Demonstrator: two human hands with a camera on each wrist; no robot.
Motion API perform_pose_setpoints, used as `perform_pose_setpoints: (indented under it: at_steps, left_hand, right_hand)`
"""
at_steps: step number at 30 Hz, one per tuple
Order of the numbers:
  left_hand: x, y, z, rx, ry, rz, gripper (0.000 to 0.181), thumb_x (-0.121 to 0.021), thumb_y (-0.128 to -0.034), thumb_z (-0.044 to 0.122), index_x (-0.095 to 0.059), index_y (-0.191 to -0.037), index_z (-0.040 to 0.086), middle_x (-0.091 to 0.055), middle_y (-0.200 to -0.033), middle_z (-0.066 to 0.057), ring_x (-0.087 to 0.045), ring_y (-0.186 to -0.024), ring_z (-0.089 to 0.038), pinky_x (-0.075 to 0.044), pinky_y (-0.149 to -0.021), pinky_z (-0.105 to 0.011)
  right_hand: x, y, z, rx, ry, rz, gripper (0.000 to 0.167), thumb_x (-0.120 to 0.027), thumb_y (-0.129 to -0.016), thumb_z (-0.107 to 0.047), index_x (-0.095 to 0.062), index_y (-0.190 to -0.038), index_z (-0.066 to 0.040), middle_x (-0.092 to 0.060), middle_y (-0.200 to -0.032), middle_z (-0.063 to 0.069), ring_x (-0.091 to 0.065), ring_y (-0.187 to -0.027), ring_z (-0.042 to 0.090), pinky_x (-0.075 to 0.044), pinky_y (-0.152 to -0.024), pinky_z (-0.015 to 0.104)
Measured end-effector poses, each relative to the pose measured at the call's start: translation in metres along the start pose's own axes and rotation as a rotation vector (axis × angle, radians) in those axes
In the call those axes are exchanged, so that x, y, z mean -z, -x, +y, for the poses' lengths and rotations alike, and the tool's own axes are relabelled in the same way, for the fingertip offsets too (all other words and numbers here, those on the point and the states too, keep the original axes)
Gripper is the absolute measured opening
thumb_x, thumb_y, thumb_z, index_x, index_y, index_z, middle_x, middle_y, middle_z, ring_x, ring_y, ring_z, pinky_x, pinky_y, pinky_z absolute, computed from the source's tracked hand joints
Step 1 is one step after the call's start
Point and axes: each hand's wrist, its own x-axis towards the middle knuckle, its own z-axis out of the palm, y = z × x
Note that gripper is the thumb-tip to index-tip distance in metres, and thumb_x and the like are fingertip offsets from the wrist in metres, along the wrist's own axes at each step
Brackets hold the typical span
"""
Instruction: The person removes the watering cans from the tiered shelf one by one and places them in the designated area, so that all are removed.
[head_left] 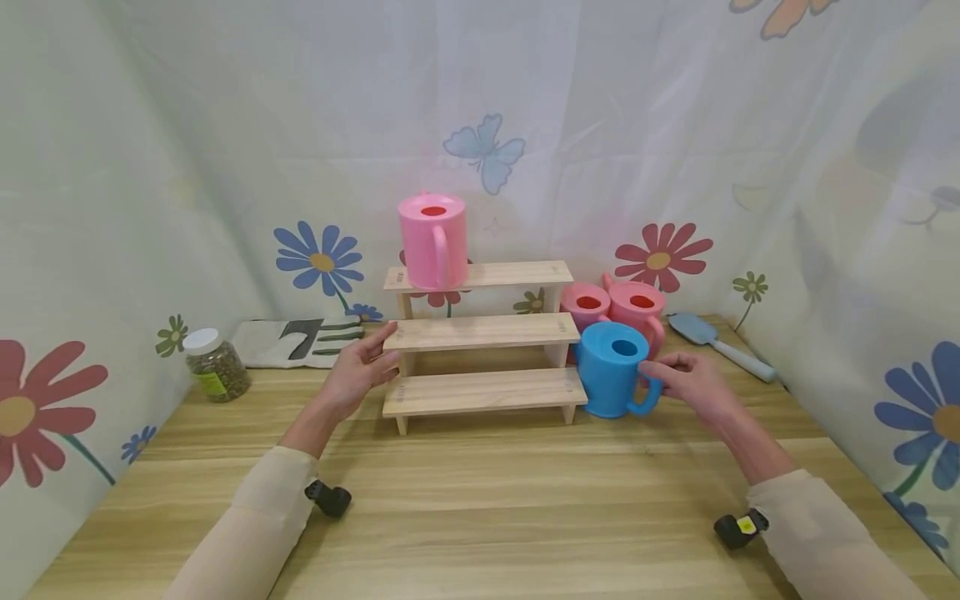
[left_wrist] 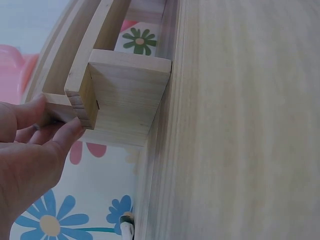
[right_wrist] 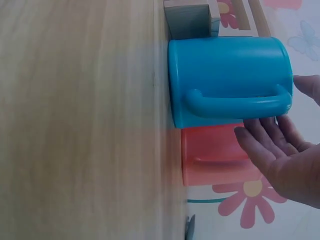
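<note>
Pinching end of mid board of stand point(head_left: 487, 332) w/ thumb & index of L hand point(head_left: 352, 371), left of centre, prob. to stop any shifting. Holding R hand point(head_left: 693, 383), right of centre, w/ fingers loosely spread at handle of blue can point(head_left: 606, 379) (can't tell how firm the touch), upright on table point(head_left: 487, 500) by stand's right end & turned handle-out, prob. for easy reach. Behind it, pink pair point(head_left: 633, 317). On top board, upper centre, single pink can point(head_left: 420, 250), prob. up there to be out of the way.

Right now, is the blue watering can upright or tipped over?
Upright: in the head view, the blue watering can stands with its base on the wood-grain table, its holed top facing up.
</note>
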Motion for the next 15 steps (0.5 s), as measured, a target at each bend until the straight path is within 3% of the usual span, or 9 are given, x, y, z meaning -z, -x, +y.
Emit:
perform_pose_setpoints:
  at_steps: [7, 12, 15]
  left_hand:
    - [0.000, -0.001, 0.001, -0.010, -0.007, -0.004, 0.062, -0.054, -0.1039, 0.008, -0.026, -0.159, 0.009, -0.022, -0.163, -0.014, -0.035, -0.142, -0.034, -0.046, -0.104, -0.043]
    - [0.000, -0.001, 0.000, -0.009, 0.000, -0.002, 0.062, -0.054, -0.1038, 0.007, -0.026, -0.159, 0.009, -0.022, -0.163, -0.014, -0.035, -0.141, -0.035, -0.046, -0.105, -0.043]
    - [0.001, -0.001, -0.001, -0.008, -0.001, -0.001, 0.062, -0.054, -0.1039, 0.007, -0.026, -0.159, 0.009, -0.021, -0.163, -0.013, -0.035, -0.141, -0.035, -0.046, -0.105, -0.044]
  right_hand:
    - [0.008, 0.007, -0.011, 0.063, 0.086, 0.227, 0.068, -0.065, -0.094, -0.053, -0.060, -0.126, 0.006, -0.066, -0.118, 0.024, -0.066, -0.101, 0.032, -0.056, -0.080, 0.020]
    - [0.007, 0.012, -0.023, 0.068, 0.082, 0.354, 0.066, -0.065, -0.094, -0.053, -0.061, -0.132, 0.000, -0.065, -0.122, 0.020, -0.061, -0.103, 0.028, -0.051, -0.077, 0.018]
    - [0.004, 0.015, -0.031, 0.095, 0.071, 0.391, 0.066, -0.066, -0.093, -0.053, -0.061, -0.133, -0.002, -0.064, -0.125, 0.017, -0.059, -0.106, 0.025, -0.051, -0.078, 0.017]
